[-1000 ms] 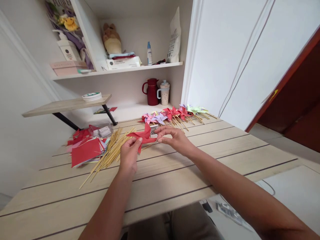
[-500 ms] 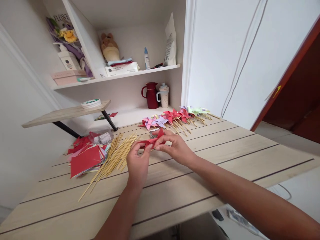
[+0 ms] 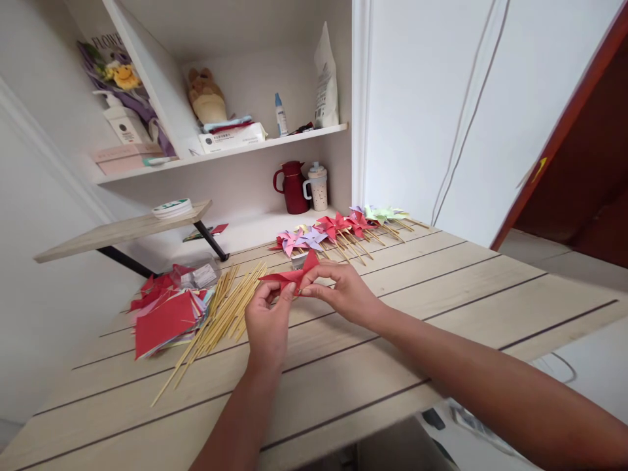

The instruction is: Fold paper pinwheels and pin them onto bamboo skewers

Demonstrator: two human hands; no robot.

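Observation:
My left hand (image 3: 266, 322) and my right hand (image 3: 340, 289) meet over the wooden table (image 3: 441, 294), both pinching a red paper pinwheel (image 3: 289, 275) held a little above the boards. A thin wooden stick seems to run under it between my fingers. Just left of my left hand lies a loose bundle of wooden sticks (image 3: 220, 311). Beyond that sits a stack of coloured paper squares (image 3: 164, 314), red on top.
A row of finished pinwheels (image 3: 338, 229) on sticks lies along the table's far edge. A small clear packet (image 3: 199, 276) rests behind the paper stack. Shelves at the back hold a red jug (image 3: 293, 188), a mug (image 3: 317, 186) and bottles. A dark red door (image 3: 579, 170) stands at right.
The pinwheel was facing me a second ago and now lies flatter, edge-on, between both hands. My hands have closed in on its centre. The view has shifted slightly.

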